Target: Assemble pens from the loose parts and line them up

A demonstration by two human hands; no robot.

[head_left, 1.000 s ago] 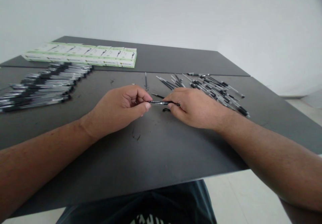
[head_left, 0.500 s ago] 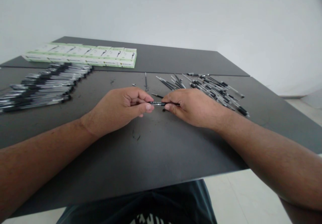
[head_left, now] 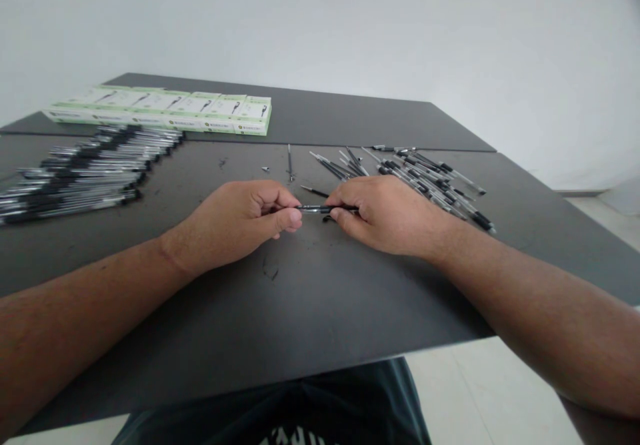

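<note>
Between my two hands a pen [head_left: 314,210] with a clear barrel and black grip lies level, just above the table. My left hand [head_left: 250,215] pinches its left end between thumb and fingertips. My right hand [head_left: 385,212] is closed around the dark right part, which is partly hidden by the fingers. Just beyond the pen a dark refill [head_left: 314,192] rests on the table. A small black piece [head_left: 327,218] sits below the pen by my right thumb. Farther back are a small metallic tip [head_left: 265,169] and another thin refill [head_left: 289,160].
Lined-up pens [head_left: 85,172] cover the table's left side. Behind them stands a row of green and white boxes [head_left: 245,127]. Several loose refills [head_left: 330,165] and a heap of pens [head_left: 440,182] lie on the right. The dark table's [head_left: 300,325] front edge is near my lap.
Both hands have shifted slightly towards me with the pen. A little more of the pen's dark grip shows beside my right fingers. The things on the table have stayed put.
</note>
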